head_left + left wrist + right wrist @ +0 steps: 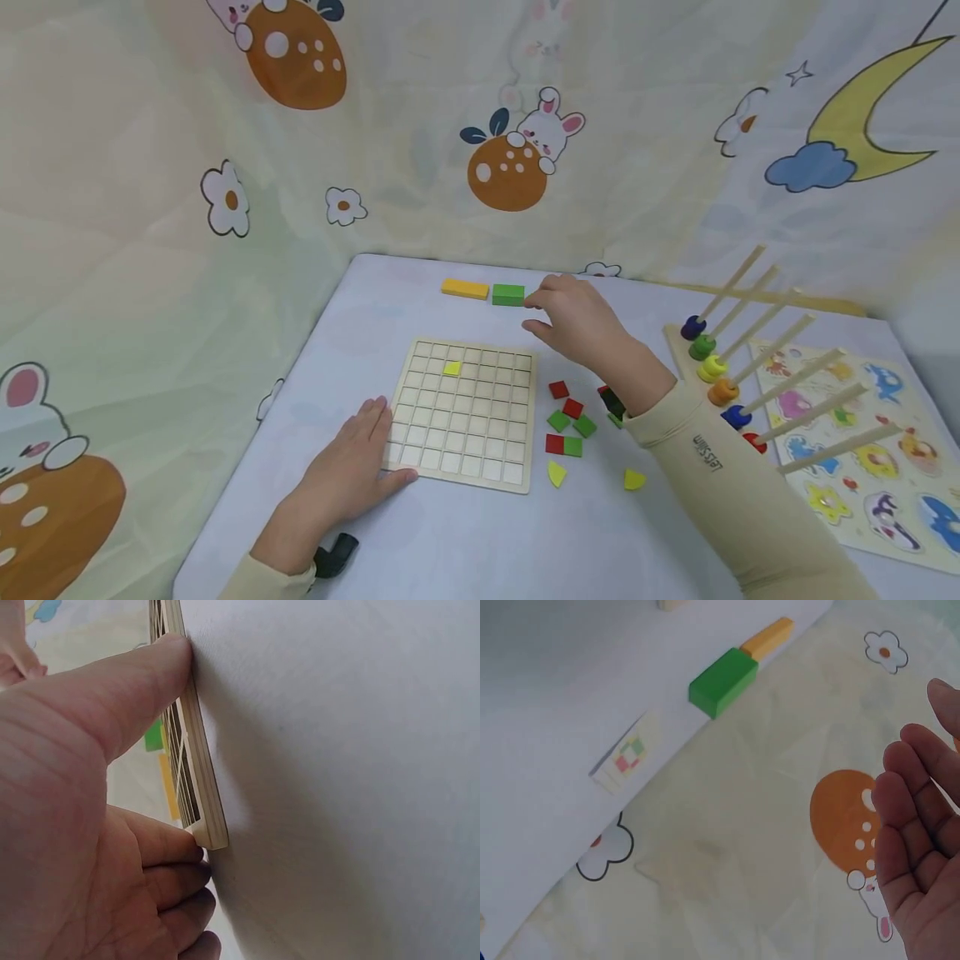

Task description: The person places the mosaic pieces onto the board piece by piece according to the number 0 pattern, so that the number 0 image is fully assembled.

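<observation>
A wooden grid board (465, 479) lies on the table with one yellow square tile (452, 368) in it. My left hand (351, 462) rests at its near left corner, thumb along the front edge and straight fingers against the left side. Over the back of the table, my right hand (576, 321) hovers with fingers slightly bent and nothing held. It is nearest to a green block (508, 295), which stands beside an orange block (465, 289). The right wrist view shows a small card (622, 754) with a coloured pattern near the green block; my hand hides it in the head view.
Red tiles (558, 389), green tiles (585, 426) and yellow quarter-round pieces (557, 474) lie right of the board, some partly under my right forearm. A peg stand (678, 346) with coloured beads is farther right, beside a picture puzzle board (873, 442). A printed cloth hangs behind.
</observation>
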`<state>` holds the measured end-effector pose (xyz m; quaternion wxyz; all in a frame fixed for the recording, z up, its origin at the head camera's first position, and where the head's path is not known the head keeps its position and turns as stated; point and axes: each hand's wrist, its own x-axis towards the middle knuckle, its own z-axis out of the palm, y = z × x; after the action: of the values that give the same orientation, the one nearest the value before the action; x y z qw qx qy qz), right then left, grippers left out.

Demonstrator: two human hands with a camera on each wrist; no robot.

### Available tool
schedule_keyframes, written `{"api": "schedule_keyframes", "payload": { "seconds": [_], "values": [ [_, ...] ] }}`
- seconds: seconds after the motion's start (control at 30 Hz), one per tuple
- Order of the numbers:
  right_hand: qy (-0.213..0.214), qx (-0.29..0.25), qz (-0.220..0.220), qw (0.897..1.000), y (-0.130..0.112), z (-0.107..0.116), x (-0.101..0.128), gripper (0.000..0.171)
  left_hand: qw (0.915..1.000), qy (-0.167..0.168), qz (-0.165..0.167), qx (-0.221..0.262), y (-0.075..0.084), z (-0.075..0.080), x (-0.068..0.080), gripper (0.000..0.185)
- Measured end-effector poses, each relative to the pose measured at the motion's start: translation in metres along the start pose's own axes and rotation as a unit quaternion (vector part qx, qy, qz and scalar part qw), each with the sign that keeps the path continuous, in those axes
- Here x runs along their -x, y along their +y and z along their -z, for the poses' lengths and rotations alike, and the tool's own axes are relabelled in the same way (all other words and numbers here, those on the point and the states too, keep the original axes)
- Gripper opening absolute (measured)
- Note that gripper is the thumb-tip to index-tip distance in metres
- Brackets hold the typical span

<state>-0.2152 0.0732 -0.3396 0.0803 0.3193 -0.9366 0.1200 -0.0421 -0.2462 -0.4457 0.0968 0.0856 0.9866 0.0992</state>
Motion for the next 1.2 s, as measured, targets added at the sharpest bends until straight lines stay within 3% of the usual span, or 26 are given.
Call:
{"api": "schedule_keyframes", "payload": {
  "seconds": [0.47, 0.93, 1.2],
  "values": [
    [-0.010, -0.008, -0.100, 0.995, 0.044, 0.008, 0.032, 0.033, 1.0000, 0.008, 0.002, 0.002, -0.003, -0.003, 0.000, 0.106],
    [-0.062, -0.015, -0.157, 0.985, 0.068, -0.006, 0.060, 0.031, 0.9999, 0.014, -0.003, 0.005, -0.002, -0.002, 0.000, 0.105],
    [-0.099, -0.017, -0.200, 0.975, 0.079, -0.021, 0.072, 0.034, 0.9999, 0.010, 0.002, 0.006, -0.003, -0.004, 0.000, 0.106]
  ]
}}
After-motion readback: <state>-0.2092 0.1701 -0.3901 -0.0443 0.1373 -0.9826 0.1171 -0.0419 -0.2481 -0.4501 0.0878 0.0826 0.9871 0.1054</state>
